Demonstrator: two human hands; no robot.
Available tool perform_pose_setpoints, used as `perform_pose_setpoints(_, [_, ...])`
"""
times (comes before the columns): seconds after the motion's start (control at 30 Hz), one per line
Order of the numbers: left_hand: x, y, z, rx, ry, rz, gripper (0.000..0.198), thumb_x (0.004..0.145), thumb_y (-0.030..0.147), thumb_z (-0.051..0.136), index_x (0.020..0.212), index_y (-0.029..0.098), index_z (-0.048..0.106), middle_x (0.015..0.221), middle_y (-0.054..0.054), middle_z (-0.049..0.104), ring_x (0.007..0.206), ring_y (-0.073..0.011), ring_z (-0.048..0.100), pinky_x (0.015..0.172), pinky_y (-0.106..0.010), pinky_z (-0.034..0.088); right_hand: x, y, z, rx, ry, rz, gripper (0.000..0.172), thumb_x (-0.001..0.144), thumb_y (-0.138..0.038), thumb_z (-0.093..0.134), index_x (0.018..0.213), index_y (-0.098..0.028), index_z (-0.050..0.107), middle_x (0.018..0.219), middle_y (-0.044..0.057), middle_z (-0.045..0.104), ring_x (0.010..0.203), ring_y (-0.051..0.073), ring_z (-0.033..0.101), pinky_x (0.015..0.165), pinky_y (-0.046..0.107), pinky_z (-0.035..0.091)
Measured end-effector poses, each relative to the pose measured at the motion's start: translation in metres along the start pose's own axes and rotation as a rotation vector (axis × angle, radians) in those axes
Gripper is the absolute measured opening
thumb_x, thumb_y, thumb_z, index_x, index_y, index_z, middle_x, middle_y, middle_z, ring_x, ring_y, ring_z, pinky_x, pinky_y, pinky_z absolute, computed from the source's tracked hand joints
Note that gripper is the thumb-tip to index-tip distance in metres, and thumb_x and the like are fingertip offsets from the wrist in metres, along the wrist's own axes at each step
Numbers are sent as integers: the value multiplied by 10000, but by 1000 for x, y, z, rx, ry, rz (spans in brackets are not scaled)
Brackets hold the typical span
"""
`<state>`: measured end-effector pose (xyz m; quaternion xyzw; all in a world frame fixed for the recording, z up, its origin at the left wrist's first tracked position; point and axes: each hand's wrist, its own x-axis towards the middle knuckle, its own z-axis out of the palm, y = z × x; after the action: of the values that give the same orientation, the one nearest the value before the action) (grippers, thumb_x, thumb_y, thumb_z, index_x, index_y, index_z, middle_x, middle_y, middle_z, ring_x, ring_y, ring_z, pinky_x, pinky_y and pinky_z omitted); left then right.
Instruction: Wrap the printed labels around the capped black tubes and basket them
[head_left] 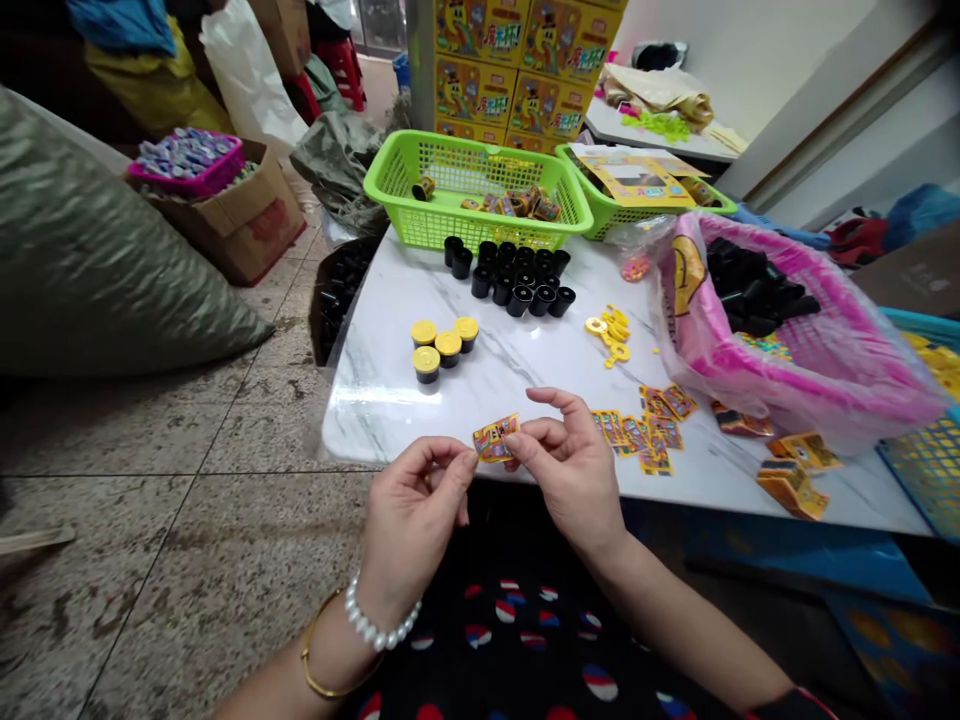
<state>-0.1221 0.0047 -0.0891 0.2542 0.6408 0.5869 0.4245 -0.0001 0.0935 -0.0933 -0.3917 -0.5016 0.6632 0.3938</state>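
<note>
The printed label is a small, flat paper rectangle, mainly yellow with red and blue printing. Its fine print is too small to read. It is held in the air between the two hands, just off the near edge of the marble table, and tilts slightly, with its right end higher.

The left hand is closed in a pinch: the thumb and forefinger grip the left end of the label, and the other fingers curl toward the palm. The right hand is also gripping, with the thumb and fingers closed on the right end of the label. A pearl bracelet and a gold bangle sit on the left wrist.

Just right of the right hand, loose labels lie flat on the table. Beyond the right hand are small yellow rings. Ahead of the left hand stand four black cups with yellow caps. Farther ahead, uncapped black cups stand in a group in front of a green plastic basket, which holds small printed rolls. Well to the right of the right hand, a pink plastic bag holds more black cups.
</note>
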Motion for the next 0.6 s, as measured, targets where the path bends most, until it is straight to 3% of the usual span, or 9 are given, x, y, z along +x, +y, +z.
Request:
perform_pose_setpoints(0.17, [2,-4,-5,-82,3,-42,239,821,411,723,868,183,672,480,53,548,376,-69,435,359,-173,293,-5,3,3,17,7,-6,465,778,-288,786,1158,-252,521,673,-67,696,592,124,663,618,247,582])
perform_pose_setpoints(0.33, [6,-12,-6,-235,-20,-155,295,787,458,753,835,181,662,439,72,493,341,-42,357,344,-145,216,-8,7,2,-12,17,-76,477,804,-262,772,1202,-265,510,686,-69,696,605,108,663,636,225,580])
perform_pose_setpoints(0.6, [4,-11,-5,-311,50,-148,301,729,419,810,792,159,671,412,66,489,355,-39,377,361,-134,243,-11,18,4,-95,22,-194,517,830,-229,749,1284,-289,508,736,-65,696,660,105,673,690,233,575])
